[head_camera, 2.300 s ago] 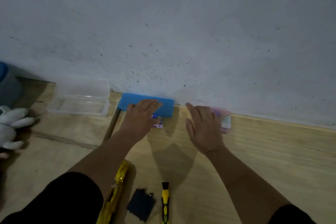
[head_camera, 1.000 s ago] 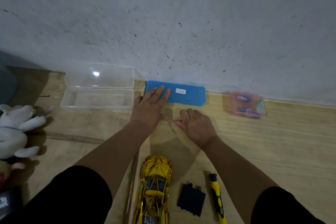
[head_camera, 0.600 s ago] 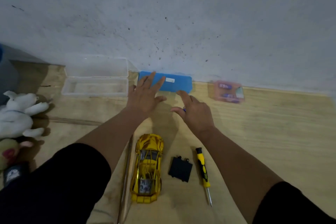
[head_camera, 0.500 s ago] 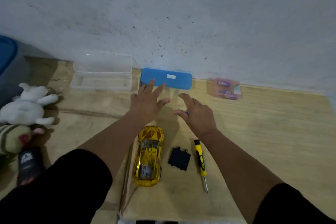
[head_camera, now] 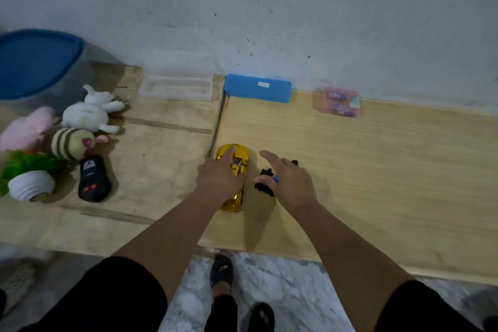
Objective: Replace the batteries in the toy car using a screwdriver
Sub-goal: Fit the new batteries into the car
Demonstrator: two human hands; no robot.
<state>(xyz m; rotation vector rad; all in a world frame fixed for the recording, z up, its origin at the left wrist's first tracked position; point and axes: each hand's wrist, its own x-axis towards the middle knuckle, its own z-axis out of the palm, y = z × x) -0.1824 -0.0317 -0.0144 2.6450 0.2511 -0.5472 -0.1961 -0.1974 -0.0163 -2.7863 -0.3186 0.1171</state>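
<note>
The yellow toy car (head_camera: pixel 238 155) lies on the wooden table (head_camera: pixel 377 170), nose toward the wall. My left hand (head_camera: pixel 219 178) rests over its middle, index finger straight along the roof. My right hand (head_camera: pixel 289 182) hovers just right of the car with the index finger stretched out, and a small blue battery (head_camera: pixel 275 177) is pinched at its thumb side. The black battery cover (head_camera: pixel 262 186) lies partly under that hand. The screwdriver is hidden from view.
Against the wall stand a blue case (head_camera: pixel 258 88), an open clear plastic box (head_camera: pixel 176 85) and a pink battery pack (head_camera: pixel 336 102). Plush toys (head_camera: pixel 90 110), a black remote (head_camera: pixel 93 179), a potted plant (head_camera: pixel 28 183) and a blue-lidded bin (head_camera: pixel 35 62) crowd the left. The table edge (head_camera: pixel 269 252) is near.
Both hands have drawn back from the blue case at the wall to the car. My left hand now lies on the car and my right hand carries a small battery over the cover.
</note>
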